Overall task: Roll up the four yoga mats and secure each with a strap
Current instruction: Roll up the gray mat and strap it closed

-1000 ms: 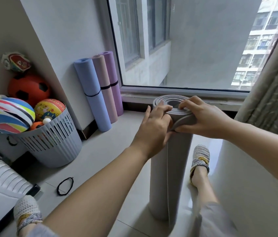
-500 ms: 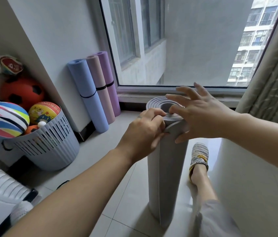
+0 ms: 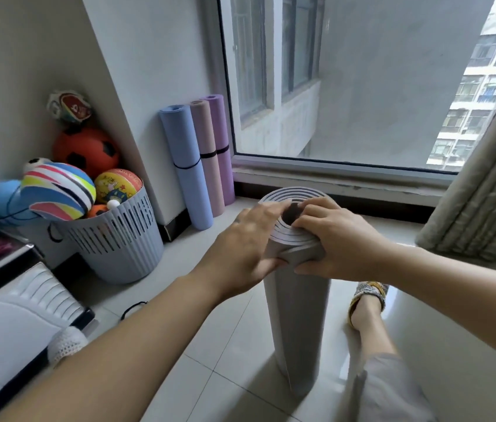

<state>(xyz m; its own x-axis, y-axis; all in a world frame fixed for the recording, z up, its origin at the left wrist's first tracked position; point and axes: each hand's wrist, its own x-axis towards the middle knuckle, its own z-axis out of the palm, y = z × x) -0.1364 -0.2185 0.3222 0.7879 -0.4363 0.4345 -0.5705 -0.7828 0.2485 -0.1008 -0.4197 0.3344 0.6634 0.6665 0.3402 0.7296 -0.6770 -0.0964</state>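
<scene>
Grey mat upright (rolled); left grip, right grip clasp top.

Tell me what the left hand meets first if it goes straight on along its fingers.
The left hand rests on the grey mat's top end, pointing across its hole. Straight on, it likely meets the right hand's fingers first, though depth is unclear.

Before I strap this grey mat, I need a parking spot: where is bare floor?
Bare tiles: between basket and grey mat, and along the window wall from purple mat to curtain. Crowded: left side, with basket and black strap.
</scene>
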